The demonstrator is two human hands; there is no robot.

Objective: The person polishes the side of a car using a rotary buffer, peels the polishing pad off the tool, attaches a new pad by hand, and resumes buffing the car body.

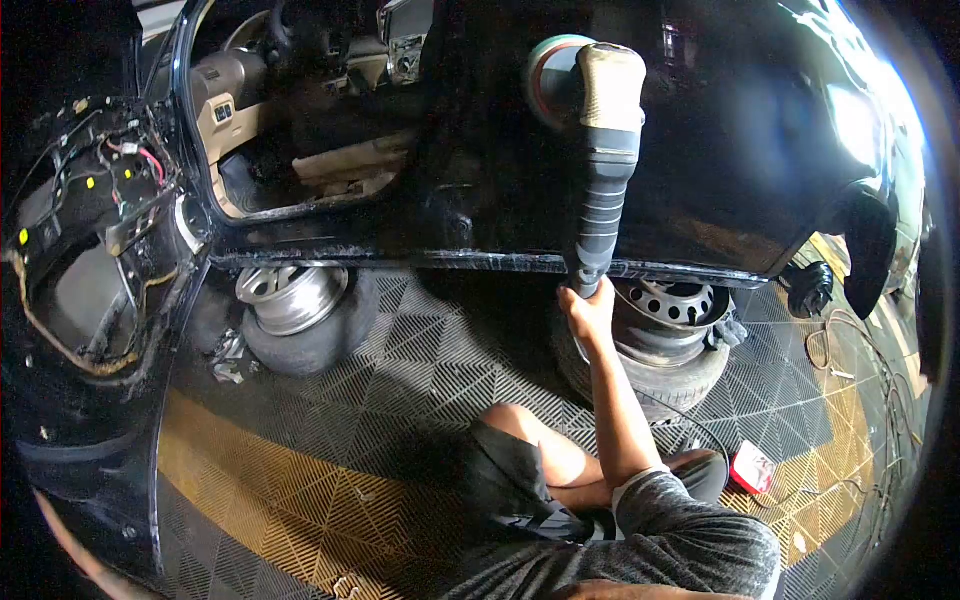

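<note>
My right hand (590, 309) is closed around the rear end of a long-bodied power polisher (603, 200), held at arm's length. The polisher has a dark ribbed body and a pale, worn front housing. Its round pad (552, 80), with a greenish edge, is up at the glossy black side panel (730, 130) of a car, partly hidden behind the housing. A thin dark cord (705, 432) runs over the floor near my knee. My left hand does not show.
An open front door (90, 210) with exposed wiring stands at left. Wheels with tyres lie under the sill, one at left (310, 345), one at right (690, 375). A small red box (752, 468) sits by my leg. Cables (880, 420) trail across the patterned floor tiles (430, 350).
</note>
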